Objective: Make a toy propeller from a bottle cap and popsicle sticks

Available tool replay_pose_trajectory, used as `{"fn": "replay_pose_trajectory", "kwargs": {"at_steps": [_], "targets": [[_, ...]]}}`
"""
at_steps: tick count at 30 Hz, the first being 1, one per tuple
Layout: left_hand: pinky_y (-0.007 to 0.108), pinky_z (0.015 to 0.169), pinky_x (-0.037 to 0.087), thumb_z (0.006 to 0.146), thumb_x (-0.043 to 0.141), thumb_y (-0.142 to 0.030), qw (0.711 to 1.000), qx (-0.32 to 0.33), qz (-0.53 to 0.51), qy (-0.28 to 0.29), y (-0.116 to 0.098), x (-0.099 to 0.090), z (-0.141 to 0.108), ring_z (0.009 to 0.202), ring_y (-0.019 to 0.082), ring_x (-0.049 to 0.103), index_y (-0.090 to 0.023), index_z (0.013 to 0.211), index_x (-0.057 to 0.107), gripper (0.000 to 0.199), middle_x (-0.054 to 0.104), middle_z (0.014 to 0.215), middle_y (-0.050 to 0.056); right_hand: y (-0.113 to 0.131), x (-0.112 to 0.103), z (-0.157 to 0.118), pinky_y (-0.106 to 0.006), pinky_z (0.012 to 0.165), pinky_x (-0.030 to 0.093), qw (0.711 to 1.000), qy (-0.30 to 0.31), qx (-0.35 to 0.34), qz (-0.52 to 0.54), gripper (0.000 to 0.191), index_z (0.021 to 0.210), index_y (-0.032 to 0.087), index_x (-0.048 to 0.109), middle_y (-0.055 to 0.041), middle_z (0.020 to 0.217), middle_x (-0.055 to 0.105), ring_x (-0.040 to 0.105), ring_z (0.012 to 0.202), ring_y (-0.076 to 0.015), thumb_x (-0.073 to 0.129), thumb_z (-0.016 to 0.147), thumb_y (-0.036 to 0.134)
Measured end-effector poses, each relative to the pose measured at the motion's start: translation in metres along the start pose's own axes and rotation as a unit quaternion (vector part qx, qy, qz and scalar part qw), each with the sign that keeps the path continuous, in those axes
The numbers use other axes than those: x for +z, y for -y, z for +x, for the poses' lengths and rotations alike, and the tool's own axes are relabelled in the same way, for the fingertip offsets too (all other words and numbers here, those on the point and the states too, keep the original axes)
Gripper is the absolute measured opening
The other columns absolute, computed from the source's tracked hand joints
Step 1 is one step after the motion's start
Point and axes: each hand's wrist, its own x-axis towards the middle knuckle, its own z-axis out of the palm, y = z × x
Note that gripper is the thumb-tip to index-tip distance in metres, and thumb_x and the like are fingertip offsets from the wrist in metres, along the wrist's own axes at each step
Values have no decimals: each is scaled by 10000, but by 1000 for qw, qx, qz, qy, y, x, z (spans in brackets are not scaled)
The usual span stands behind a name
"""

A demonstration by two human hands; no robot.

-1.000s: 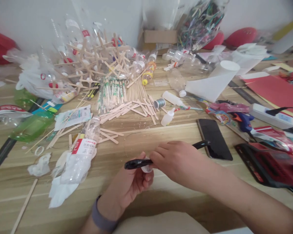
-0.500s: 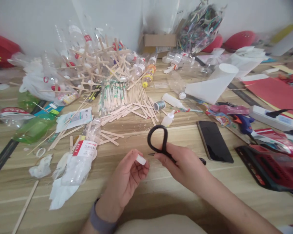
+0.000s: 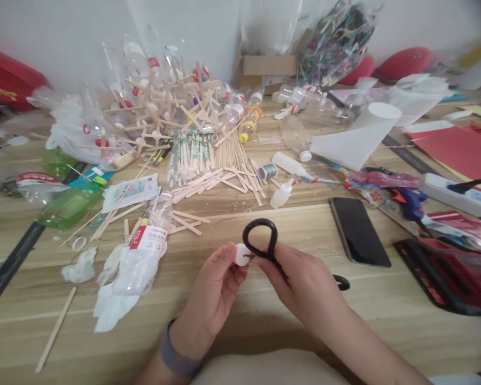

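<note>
In the head view, the left hand (image 3: 220, 280) pinches a small white cap (image 3: 242, 254) between thumb and fingers, the other fingers curled beneath it. The right hand (image 3: 304, 283) is closed around black-handled scissors (image 3: 261, 239), whose tip points at the cap's face; it seems to touch it, though blur leaves that unsure. The right hand covers most of the scissors. Both hands are above the wooden tabletop (image 3: 264, 326). A dark phone (image 3: 359, 231) lies beyond the right hand, and a labelled clear bottle (image 3: 146, 251) lies left of the left hand. Wooden sticks (image 3: 208, 184) spread farther back.
</note>
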Motion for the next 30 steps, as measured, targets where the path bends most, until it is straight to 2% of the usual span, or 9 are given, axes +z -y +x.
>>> {"fn": "replay_pose_trajectory", "kwargs": {"at_steps": [5,9,11,14,17,21,24,27,30], "targets": [[143,522,479,580,898,-323,1000,-12,15,13,-3,1,-2,536,67,562,-136,762,707,323,662,633,-23,-3,-7,7,-276,539,358,991,-29,-108,-70,341,764,187,574,-18,625,629,583,558,-160,367,1023,264],[155,499,457,674,831,-361,999,-33,41,10,-4,0,-3,526,75,550,-126,896,735,338,670,659,1,-8,-18,13,-302,631,372,964,-40,-229,-132,334,878,153,631,-20,668,660,569,611,-156,327,1014,140],[158,465,423,727,782,-399,997,-43,60,13,-3,1,-4,506,76,529,-114,838,735,309,660,637,13,-10,-23,14,-313,685,382,950,-47,-266,-155,337,917,149,646,-23,707,690,573,635,-154,324,1014,128],[153,432,370,729,774,-436,995,-38,86,16,-3,4,-6,471,66,472,-119,750,721,322,608,566,-10,-11,-26,14,-325,738,379,938,-65,-291,-175,312,931,159,653,-26,765,721,573,656,-149,352,1013,142],[161,454,370,670,811,-471,994,-18,106,9,-3,4,-8,495,72,472,-128,762,726,365,606,578,-13,-12,-23,12,-328,738,360,940,-66,-286,-174,306,937,160,648,-25,760,718,567,658,-150,352,1014,145],[180,506,385,626,830,-501,991,30,129,10,-1,-1,-5,572,96,516,-159,818,746,402,637,665,-3,-13,-16,12,-304,712,341,966,-34,-232,-105,335,866,170,628,-6,667,657,552,631,-144,328,1006,119],[182,497,348,694,800,-475,984,71,155,41,0,-5,-2,549,85,453,-176,785,740,319,601,636,-23,-12,-14,12,-300,662,320,985,10,-167,-36,325,788,180,601,-4,641,638,565,597,-141,372,1018,196],[185,518,343,759,753,-473,977,98,179,71,1,-8,-1,564,87,422,-174,688,705,312,559,616,-31,-10,-15,11,-301,634,310,992,46,-115,17,314,886,171,623,-11,663,667,610,597,-146,372,1034,290],[185,526,339,795,727,-467,971,111,196,75,1,-8,-1,573,88,414,-180,730,717,295,542,625,-35,-8,-14,11,-299,629,324,994,69,-78,39,278,942,173,632,-20,690,693,633,611,-166,399,1023,300]]}}
